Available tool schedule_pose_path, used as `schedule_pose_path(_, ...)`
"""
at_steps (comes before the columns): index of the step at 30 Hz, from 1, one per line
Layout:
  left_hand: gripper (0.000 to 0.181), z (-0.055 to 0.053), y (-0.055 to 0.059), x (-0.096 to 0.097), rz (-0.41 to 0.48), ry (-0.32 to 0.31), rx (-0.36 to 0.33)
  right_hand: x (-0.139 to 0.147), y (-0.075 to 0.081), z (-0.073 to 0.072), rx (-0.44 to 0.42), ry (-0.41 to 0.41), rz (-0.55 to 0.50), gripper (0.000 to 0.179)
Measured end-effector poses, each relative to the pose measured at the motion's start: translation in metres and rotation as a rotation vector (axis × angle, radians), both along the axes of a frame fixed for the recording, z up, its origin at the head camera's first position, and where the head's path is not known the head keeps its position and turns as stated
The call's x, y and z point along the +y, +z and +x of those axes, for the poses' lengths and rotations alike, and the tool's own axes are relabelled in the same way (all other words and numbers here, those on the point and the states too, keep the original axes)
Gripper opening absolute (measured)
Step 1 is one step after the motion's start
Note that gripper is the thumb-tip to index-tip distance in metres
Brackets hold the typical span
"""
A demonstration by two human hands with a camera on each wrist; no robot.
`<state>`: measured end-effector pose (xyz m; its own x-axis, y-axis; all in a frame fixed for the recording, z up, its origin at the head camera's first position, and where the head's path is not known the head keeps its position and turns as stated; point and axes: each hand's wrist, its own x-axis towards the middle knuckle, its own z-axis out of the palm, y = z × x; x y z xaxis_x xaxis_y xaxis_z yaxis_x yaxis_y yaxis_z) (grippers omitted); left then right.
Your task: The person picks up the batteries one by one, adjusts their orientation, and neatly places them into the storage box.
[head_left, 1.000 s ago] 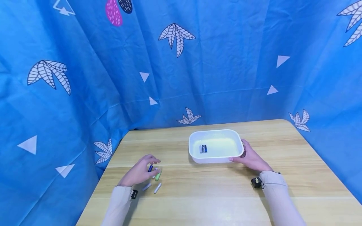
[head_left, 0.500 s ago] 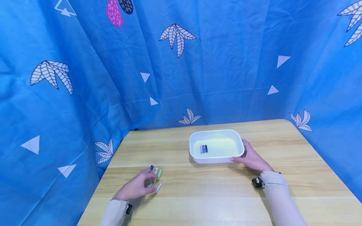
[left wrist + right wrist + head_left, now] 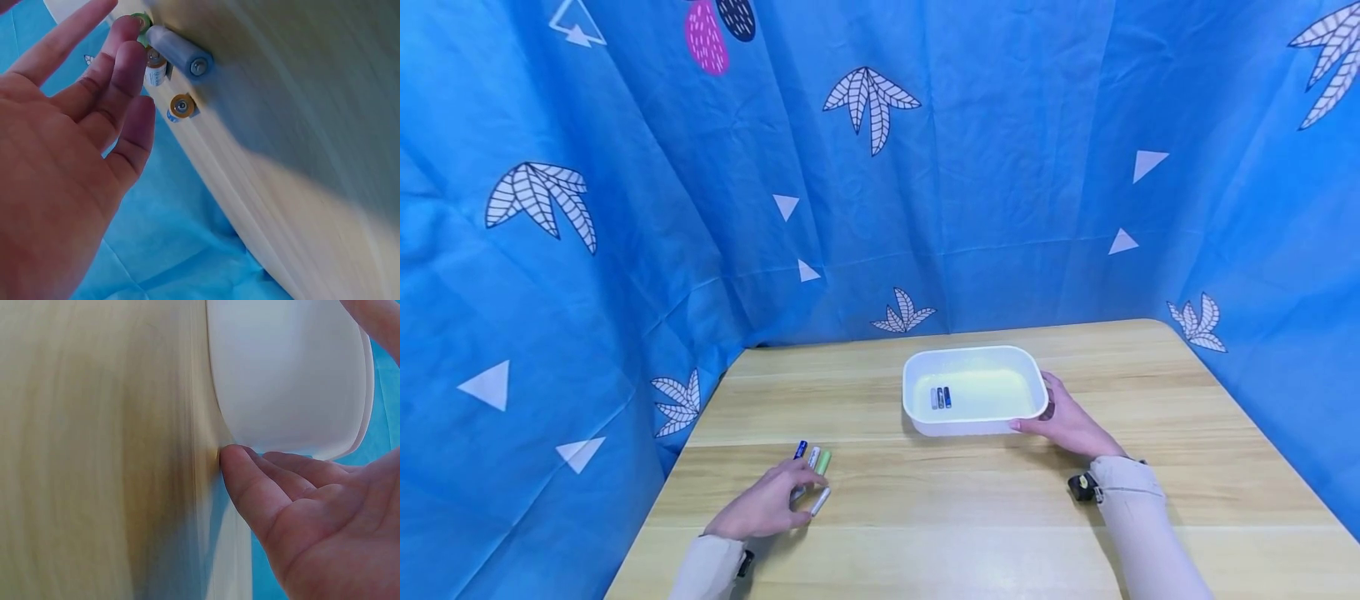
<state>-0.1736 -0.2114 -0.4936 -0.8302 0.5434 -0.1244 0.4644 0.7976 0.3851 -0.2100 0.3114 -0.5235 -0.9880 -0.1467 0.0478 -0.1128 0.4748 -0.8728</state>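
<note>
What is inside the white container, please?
Three batteries lie side by side toward the left end of the white container. The near wall covers the floor's closest edge, so that strip cannot be seen.

Left fingers (image 3: 807,476) over batteries (image 3: 823,462) on wooden table (image 3: 970,517), right fingers (image 3: 1054,386) gripping white tub (image 3: 962,428), three batteries (image 3: 940,397) inside

The head camera looked down and forward across the wooden table (image 3: 970,517) to the blue curtain (image 3: 1000,167). Tilted wrist cameras looked closely past the left hand (image 3: 72,150) and right hand (image 3: 319,519), sharing with it the batteries (image 3: 178,51) and white tub (image 3: 287,369) respectively.
</note>
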Motion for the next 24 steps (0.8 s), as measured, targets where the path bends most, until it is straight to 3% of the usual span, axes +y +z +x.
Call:
schedule_pose_path(5, 0.051, -0.0005, -0.003, 0.0033, -0.051, -0.008, 0.027, -0.0024, 0.0044, 0.0022, 0.021, 0.01, -0.006, 0.116)
schedule_pose_path(24, 0.045, -0.0056, -0.0027, 0.0085, -0.08, 0.005, 0.03, -0.0003, 0.0045, 0.0008, 0.031, 0.021, -0.01, 0.115)
